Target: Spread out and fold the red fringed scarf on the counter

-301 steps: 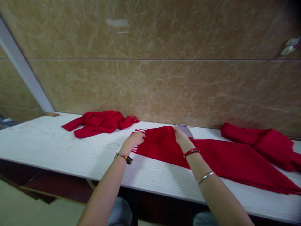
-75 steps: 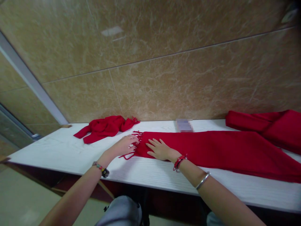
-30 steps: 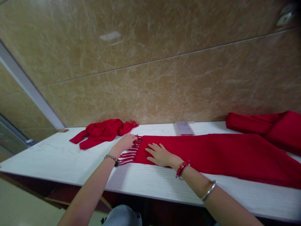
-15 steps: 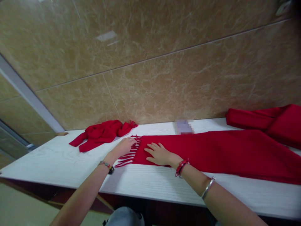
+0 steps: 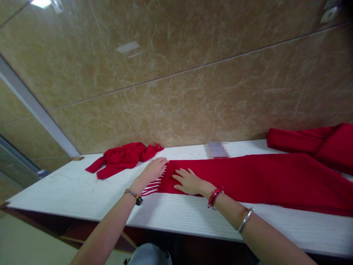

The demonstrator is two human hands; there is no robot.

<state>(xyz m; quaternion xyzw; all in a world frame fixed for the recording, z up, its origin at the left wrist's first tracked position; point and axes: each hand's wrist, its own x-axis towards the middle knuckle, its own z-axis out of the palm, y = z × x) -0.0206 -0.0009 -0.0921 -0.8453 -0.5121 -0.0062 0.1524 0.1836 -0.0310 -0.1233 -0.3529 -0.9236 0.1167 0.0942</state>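
A long red scarf (image 5: 248, 176) lies spread across the white table, its fringed end towards the left. Over the upper part of that fringe rests my left hand (image 5: 154, 170), fingers stretched and close together, covering the upper strands; lower strands show beneath it. My right hand (image 5: 189, 182) lies flat on the scarf just right of the fringe, with its fingers spread. Neither hand visibly grips the cloth. Bracelets circle both of my wrists, and a silver bangle sits higher on the right forearm.
On the white table (image 5: 68, 191), a crumpled red cloth (image 5: 122, 158) with fringe lies at the back left. More red fabric (image 5: 328, 145) is piled at the back right. A small greyish-purple item (image 5: 217, 150), partly pixelated, lies near the tiled wall (image 5: 193, 103).
My left hand has slid slightly right and up along the fringe, its fingers now stretched out over the strands. My right hand has stayed on the scarf. The view has shifted slightly.
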